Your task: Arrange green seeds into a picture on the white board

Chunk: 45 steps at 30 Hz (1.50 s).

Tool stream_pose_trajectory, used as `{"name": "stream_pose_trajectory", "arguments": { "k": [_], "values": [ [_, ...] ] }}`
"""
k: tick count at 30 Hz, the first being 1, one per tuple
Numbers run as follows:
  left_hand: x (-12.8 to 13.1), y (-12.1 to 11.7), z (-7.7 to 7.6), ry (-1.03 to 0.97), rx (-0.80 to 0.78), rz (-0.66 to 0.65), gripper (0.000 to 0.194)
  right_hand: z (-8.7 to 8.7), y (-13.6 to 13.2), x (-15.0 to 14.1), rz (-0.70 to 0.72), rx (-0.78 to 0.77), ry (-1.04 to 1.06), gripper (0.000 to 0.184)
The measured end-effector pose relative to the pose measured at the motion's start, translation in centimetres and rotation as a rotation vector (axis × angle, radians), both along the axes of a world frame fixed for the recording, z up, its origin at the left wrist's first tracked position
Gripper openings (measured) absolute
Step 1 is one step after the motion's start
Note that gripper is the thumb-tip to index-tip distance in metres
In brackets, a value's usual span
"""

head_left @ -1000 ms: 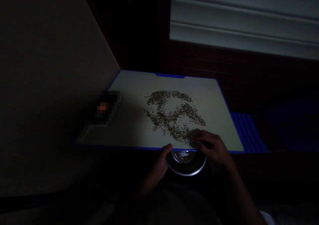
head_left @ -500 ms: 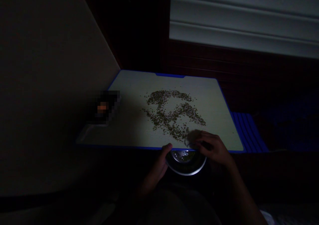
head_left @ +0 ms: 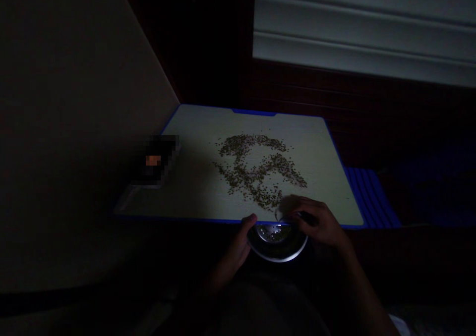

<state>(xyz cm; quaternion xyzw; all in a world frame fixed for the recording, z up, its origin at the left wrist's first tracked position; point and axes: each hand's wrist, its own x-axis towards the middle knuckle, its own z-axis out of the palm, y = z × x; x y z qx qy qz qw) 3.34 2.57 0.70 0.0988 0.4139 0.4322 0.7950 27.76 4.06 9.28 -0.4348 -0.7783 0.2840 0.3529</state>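
The scene is very dark. A pale board with a blue rim (head_left: 201, 197) carries a scatter of small dark seeds (head_left: 256, 170). Just below its near edge sits a small metal bowl (head_left: 277, 249) with a few seeds in it. My left hand (head_left: 234, 252) grips the bowl's left rim, thumb on the edge. My right hand (head_left: 318, 222) rests at the board's near edge above the bowl's right side, fingers curled together over the nearest seeds; what they hold is hidden.
A dark blurred object with an orange spot (head_left: 154, 161) lies on the board's left side. A wall (head_left: 74, 103) rises at the left. A blue ribbed mat (head_left: 370, 197) lies to the right, a pale panel (head_left: 364, 28) behind.
My right hand has shifted slightly toward the bowl along the board's near edge. The left hand and the bowl have stayed put.
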Motion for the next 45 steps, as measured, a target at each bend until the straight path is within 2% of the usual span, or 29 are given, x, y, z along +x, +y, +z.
{"name": "stream_pose_trajectory", "arguments": {
  "k": [12,30,36,45],
  "values": [
    [0.01,-0.03,-0.15,-0.013,0.031,0.014,0.044,0.04,0.05,-0.44,-0.089,0.033,-0.035,0.012],
    [-0.02,-0.12,-0.53,0.009,-0.003,0.044,0.037,-0.25,0.22,-0.17,0.049,0.096,-0.057,0.011],
    [0.11,0.03,-0.24,-0.002,-0.013,0.062,0.036,0.02,0.32,-0.26,0.075,0.106,-0.057,0.010],
    [0.04,0.03,-0.61,-0.005,-0.028,0.059,0.033,0.30,0.15,-0.28,0.078,0.082,-0.025,0.012]
  ]
}}
